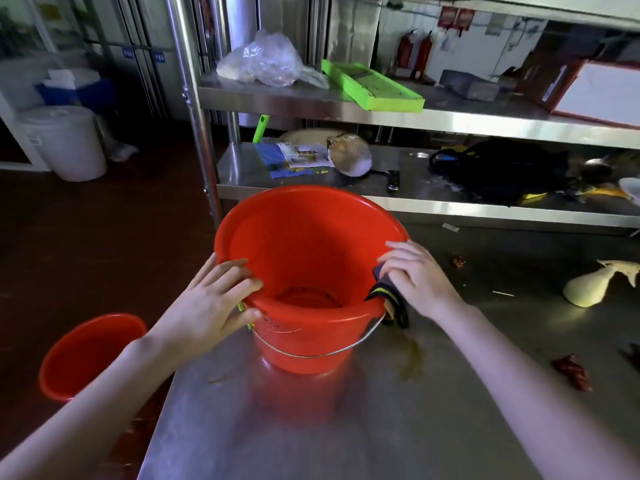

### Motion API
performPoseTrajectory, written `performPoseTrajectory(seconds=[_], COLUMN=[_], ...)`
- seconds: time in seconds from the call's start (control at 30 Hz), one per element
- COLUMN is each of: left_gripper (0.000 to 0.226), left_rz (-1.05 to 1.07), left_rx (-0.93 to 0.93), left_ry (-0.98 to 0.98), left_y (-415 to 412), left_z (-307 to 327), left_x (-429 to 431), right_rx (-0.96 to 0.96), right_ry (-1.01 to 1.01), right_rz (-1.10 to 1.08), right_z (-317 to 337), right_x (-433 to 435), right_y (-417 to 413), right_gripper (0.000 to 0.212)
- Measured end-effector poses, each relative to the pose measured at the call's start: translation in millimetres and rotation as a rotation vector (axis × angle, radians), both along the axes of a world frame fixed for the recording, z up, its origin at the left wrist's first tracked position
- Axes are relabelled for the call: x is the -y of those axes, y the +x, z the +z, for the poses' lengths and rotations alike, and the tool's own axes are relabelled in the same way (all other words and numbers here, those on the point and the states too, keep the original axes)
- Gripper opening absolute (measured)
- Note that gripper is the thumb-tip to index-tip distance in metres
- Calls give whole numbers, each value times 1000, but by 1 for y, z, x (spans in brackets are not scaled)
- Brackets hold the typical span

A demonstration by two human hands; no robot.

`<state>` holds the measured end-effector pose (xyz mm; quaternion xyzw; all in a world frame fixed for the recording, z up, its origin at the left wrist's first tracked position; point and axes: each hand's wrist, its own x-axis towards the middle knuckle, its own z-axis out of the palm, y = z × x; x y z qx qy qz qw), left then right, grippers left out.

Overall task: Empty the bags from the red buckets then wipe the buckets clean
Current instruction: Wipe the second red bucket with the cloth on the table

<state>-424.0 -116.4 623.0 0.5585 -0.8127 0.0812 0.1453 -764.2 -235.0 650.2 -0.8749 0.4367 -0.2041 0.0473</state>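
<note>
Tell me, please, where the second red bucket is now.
The second red bucket stands on the dark floor at the lower left of the head view, beside the left edge of the steel table and under the left forearm.

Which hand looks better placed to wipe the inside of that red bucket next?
The right hand, probably: it already presses the dark cloth against the red bucket at its rim, while the left hand grips the opposite rim, steadying it.

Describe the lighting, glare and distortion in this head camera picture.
Head view: dim overall, the floor at left nearly black; the red bucket reflects as a soft red glare on the steel table; wide-angle distortion bows the shelf edges; the far background looks soft.
</note>
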Motion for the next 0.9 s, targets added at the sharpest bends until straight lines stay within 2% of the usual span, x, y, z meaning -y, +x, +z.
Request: performPoseTrajectory(seconds=[0.1, 0.17, 0.23, 0.3, 0.37, 0.43, 0.53, 0.6, 0.67, 0.77, 0.83, 0.9], left_gripper=[47, 44, 44, 39, 39, 49, 69, 71, 62, 56, 52, 46], left_rz=[-12, 29, 98, 150, 124, 36, -4, -48, -76, -6, 62, 150], left_rx=[-10, -14, 9, 8, -33, -72, -42, 1, 5, 9, -3, 8], left_ry=[-65, -113, -136, -136, -124, -68, 30, 69, 50, -56, -97, -113], left_y=[-6, -19, -43, -73, -85, -70, -22, 1, 1, -24, -49, -78], left_z=[-7, -8, -6, -6, -4, 3, 13, 14, 8, 0, 0, 1], left_x=[3, 0, -5, -11, -12, -7, 10, 17, 20, 13, 5, -2], right_rx=[112, 169, 133, 111, 152, 140, 41, -17, -19, 157, 193, 129], right_ry=[6, -123, -265, -302, -309, -308, -184, -105, -58, -32, -131, -236], right_rz=[-133, -214, -279, -304, -267, -168, -17, 12, -21, -156, -220, -270], right_z=[-2, -8, -17, -26, -29, -25, -14, -8, -5, -3, -11, -21], right_x=[0, -19, -48, -76, -83, -71, -40, -17, 3, 6, -13, -42], right_y=[6, 23, 52, 79, 88, 76, 41, 21, 8, 10, 29, 55], right_gripper=[47, 42, 35, 28, 27, 29, 37, 45, 50, 45, 43, 36])
